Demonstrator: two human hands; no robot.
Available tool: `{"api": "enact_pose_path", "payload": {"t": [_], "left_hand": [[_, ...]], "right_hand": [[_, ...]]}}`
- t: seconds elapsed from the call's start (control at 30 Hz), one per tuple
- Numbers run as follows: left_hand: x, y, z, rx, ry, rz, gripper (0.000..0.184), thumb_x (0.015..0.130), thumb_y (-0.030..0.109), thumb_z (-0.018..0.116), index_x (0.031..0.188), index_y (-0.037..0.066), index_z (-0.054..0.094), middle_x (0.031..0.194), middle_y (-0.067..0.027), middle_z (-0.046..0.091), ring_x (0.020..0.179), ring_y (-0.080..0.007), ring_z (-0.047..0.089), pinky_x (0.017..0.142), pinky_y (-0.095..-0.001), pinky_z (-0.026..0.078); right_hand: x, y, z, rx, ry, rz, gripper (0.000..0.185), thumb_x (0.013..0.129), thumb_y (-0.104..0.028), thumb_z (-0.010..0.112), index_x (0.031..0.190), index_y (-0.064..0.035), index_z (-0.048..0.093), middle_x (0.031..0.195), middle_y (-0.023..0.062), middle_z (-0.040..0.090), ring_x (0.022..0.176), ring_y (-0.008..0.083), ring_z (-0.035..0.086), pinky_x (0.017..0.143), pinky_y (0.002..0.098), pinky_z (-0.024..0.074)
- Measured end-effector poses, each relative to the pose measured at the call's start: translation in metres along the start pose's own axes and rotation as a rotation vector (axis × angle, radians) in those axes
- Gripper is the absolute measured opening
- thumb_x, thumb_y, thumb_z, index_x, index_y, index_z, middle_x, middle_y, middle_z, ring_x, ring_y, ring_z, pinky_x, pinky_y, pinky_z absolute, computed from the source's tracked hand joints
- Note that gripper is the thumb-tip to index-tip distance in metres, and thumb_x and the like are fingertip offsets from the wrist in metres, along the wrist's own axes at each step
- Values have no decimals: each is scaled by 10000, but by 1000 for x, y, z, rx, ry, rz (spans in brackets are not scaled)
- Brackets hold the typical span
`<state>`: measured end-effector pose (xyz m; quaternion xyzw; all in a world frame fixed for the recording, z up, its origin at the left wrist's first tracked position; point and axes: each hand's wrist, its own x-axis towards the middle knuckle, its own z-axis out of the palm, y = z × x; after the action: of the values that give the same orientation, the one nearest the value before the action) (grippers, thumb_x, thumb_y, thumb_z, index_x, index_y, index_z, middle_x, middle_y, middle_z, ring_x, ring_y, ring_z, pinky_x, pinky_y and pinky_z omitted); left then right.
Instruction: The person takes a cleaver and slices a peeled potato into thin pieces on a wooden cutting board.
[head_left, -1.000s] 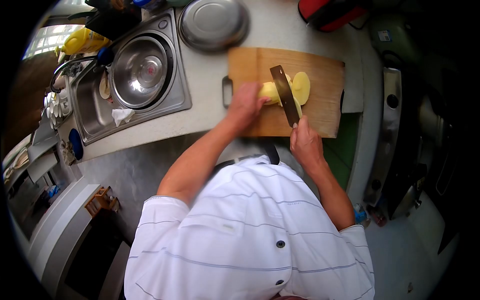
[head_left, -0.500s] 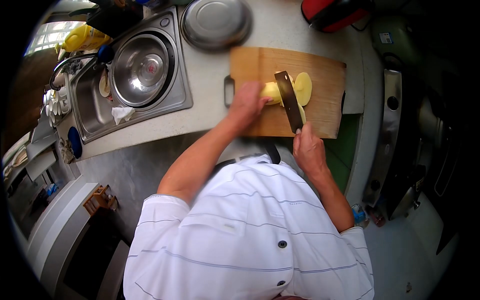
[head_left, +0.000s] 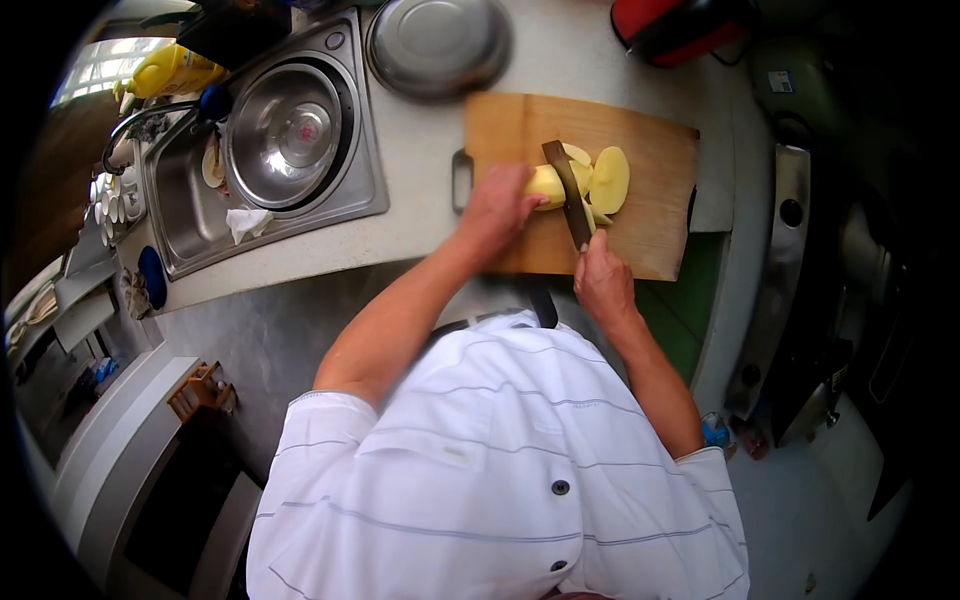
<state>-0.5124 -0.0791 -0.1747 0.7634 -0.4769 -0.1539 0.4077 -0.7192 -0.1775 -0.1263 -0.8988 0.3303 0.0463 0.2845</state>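
A peeled potato [head_left: 545,186] lies on the wooden cutting board [head_left: 645,235], with my left hand [head_left: 497,208] closed around its left end. My right hand [head_left: 605,277] grips the handle of a dark-bladed kitchen knife [head_left: 568,190]. The blade stands on edge at the potato's right end, its tip pointing away from me. Several pale yellow potato slices [head_left: 609,181] lie to the right of the blade and partly behind it. My fingers hide the potato's left end and most of the knife handle.
Left of the board is a steel sink [head_left: 185,215] holding a metal basin [head_left: 283,140]. An upturned metal bowl [head_left: 440,45] sits behind the board. A red and black appliance [head_left: 680,25] stands at the back right. A yellow bottle [head_left: 170,72] is behind the sink.
The knife has shifted slightly left and turned more edge-on beside the potato. My right hand moved with it. The slices show more openly to its right. My left hand keeps its hold.
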Motion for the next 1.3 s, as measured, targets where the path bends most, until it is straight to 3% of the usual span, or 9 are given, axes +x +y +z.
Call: {"api": "enact_pose_path", "payload": {"t": [0.4, 0.8, 1.1, 1.3], "left_hand": [[-2, -2, 4, 11, 18, -15, 422, 853, 223, 844, 1139, -12, 641, 1073, -199, 697, 1013, -396, 655, 892, -452, 536], [0, -2, 2, 22, 12, -8, 429, 846, 243, 850, 1117, -11, 635, 1044, -195, 690, 981, -394, 651, 864, -456, 538], [1, -3, 2, -4, 33, 0, 433, 840, 238, 856, 1128, -16, 656, 1029, -200, 691, 972, -393, 652, 850, -456, 538], [-3, 0, 0, -23, 36, -52, 431, 849, 233, 857, 1132, -17, 648, 1011, -185, 671, 910, -362, 641, 824, -437, 534]], "right_hand": [[-17, -26, -48, 23, 30, 16, 128, 1001, -82, 575, 1004, -5, 473, 702, 278, 639, 673, 508, 650, 613, 599, 510], [-15, -27, -45, 10, -21, 16, 125, 998, -81, 571, 1034, -4, 481, 740, 277, 656, 689, 509, 657, 628, 607, 518], [9, -6, 6, -53, -49, 22, 136, 1000, -103, 550, 1057, -15, 464, 721, 268, 669, 667, 502, 665, 635, 615, 528], [5, -17, -18, 31, -51, 37, 141, 997, -98, 560, 1051, -9, 465, 713, 264, 665, 659, 505, 660, 626, 603, 522]]}}
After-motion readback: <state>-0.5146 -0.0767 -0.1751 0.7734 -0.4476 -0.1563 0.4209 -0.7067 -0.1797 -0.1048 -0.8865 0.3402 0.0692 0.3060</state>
